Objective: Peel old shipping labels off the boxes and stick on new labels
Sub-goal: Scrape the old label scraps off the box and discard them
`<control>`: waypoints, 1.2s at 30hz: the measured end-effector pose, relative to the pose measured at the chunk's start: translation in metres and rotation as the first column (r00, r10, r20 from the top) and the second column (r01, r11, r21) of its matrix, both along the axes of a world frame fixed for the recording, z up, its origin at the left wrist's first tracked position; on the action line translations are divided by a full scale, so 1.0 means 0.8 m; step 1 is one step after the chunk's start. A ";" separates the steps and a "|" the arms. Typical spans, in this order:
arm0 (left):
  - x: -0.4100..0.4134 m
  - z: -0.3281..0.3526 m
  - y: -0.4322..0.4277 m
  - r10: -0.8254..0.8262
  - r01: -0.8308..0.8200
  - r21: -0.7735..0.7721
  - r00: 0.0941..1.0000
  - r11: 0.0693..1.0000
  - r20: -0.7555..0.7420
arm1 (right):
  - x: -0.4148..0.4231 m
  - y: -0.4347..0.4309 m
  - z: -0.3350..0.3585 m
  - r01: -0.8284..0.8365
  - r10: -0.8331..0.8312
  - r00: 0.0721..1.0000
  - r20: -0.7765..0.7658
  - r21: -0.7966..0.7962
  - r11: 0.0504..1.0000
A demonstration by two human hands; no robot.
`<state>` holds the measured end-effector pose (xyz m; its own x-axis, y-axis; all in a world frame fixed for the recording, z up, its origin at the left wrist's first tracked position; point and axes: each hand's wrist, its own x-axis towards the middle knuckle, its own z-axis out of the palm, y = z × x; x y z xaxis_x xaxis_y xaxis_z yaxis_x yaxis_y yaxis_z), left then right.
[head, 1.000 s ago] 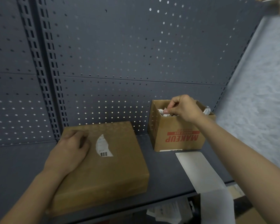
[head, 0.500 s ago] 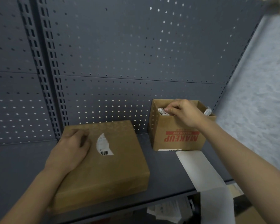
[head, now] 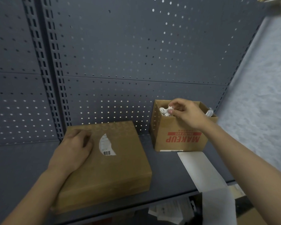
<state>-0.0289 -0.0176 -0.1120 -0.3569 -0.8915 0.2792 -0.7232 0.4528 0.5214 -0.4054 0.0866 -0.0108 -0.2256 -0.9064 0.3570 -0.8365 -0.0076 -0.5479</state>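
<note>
A flat brown cardboard box (head: pixel 113 172) lies on the dark shelf. On its top is a torn remnant of a white shipping label (head: pixel 106 146) with a barcode. My left hand (head: pixel 71 151) rests on the box top just left of that remnant, fingers loosely bent. Behind and to the right stands a small open carton printed MAKEUP (head: pixel 177 132), holding crumpled white label scraps (head: pixel 164 111). My right hand (head: pixel 186 114) hovers over its opening, thumb and forefinger slightly apart at the scraps.
A strip of white label backing (head: pixel 199 169) lies on the shelf (head: pixel 165 176) in front of the carton and hangs over the front edge. A perforated metal back panel (head: pixel 136 62) closes the rear. Loose papers (head: pixel 170 210) lie below the shelf.
My right hand, which pinched a small scrap above the carton, dipped into the opening and its fingers have loosened over the crumpled scraps. The left hand and the flat box have stayed put.
</note>
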 end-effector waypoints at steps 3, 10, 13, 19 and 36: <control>0.000 0.000 0.000 -0.002 0.002 -0.002 1.000 1.000 0.004 | 0.000 0.003 0.003 -0.003 0.007 0.998 -0.061 0.068 0.998; 0.000 0.000 0.000 0.008 -0.008 0.023 1.000 1.000 0.018 | 0.019 0.003 0.011 0.126 -0.065 0.969 -0.237 0.256 0.958; -0.001 -0.001 -0.001 0.014 -0.014 0.019 1.000 1.000 0.015 | 0.024 -0.001 0.013 0.184 -0.072 0.943 -0.326 0.328 0.927; -0.001 0.000 0.000 0.018 -0.018 0.020 1.000 1.000 0.017 | 0.016 -0.007 0.009 0.255 -0.117 0.925 -0.360 0.361 0.897; 0.001 0.002 0.003 0.001 -0.001 0.004 1.000 1.000 0.012 | 0.017 -0.001 0.011 0.093 -0.095 0.995 0.026 0.066 0.993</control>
<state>-0.0282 -0.0154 -0.1104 -0.3590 -0.8929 0.2716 -0.7303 0.4500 0.5140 -0.3919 0.0859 -0.0020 -0.3200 -0.9019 0.2901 -0.8156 0.1064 -0.5688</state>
